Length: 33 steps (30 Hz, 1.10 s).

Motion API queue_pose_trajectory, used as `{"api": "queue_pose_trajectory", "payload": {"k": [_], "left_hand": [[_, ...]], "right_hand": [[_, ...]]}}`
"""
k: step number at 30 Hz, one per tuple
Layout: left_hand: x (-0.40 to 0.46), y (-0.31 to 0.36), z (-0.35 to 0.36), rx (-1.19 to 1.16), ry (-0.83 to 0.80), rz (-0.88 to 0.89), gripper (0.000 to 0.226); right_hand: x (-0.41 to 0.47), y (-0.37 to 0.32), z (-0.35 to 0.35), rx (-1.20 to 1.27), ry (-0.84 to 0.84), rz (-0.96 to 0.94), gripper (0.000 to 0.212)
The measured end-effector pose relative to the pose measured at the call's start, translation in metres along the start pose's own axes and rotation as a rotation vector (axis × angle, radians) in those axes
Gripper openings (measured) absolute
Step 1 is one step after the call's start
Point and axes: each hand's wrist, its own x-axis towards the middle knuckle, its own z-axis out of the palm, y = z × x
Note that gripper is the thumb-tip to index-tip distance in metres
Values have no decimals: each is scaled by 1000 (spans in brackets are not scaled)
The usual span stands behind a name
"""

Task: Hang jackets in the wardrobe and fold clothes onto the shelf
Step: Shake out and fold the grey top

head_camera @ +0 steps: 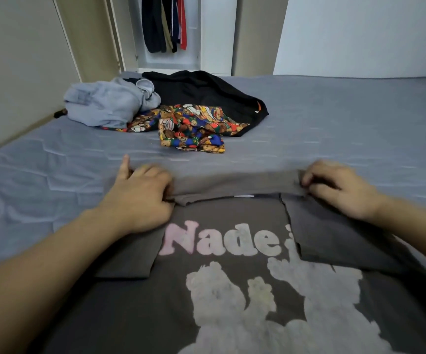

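A dark grey T-shirt (232, 277) with pale lettering and a bear print lies flat on the bed in front of me, both sleeves folded inward. My left hand (140, 195) grips the shirt's far edge at the left corner, index finger sticking up. My right hand (339, 187) pinches the same edge at the right corner. Between the hands the far edge is lifted and rolled toward me. Further back lie a light blue garment (104, 103), a black garment (201, 90) and a colourful bear-print garment (191, 129).
The grey quilted bed (334, 118) fills the view. Behind it the open white wardrobe (217, 34) holds several dark jackets (163, 21) hanging. A beige wall runs along the left side, a white wall at the back right.
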Motion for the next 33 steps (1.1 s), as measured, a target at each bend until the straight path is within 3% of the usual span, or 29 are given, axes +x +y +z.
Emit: {"api": "queue_pose_trajectory", "payload": {"k": [2,4,6,8,13,17,23,28,31,33], "left_hand": [[5,19,2,-179,63,-31,50],[13,41,16,-207,-16,-53,59],[13,50,38,-85,-139,-105,64],[12,44,54,-54,-127,-190,67],[19,25,61,-49,-136,-409,73],[21,33,55,-4,-161,-415,73],[-10,70,25,53,-284,-420,75],[-112,121,1,-133,-458,-232,80],[-184,160,-36,-176,-591,43,95],[-218,182,-61,-162,-595,241,91]], "right_hand": [[12,-7,10,-30,87,71,45],[27,-15,36,-175,-71,251,55],[31,-15,66,-316,-266,349,60],[22,-1,79,-344,-251,395,65],[11,32,70,-405,-190,556,68],[8,23,73,-433,-144,608,68],[-37,-36,66,-393,-230,705,74],[-110,-75,57,-282,-314,616,66],[-155,-88,48,-261,-350,521,63],[-171,-93,40,-242,-366,479,64]]}}
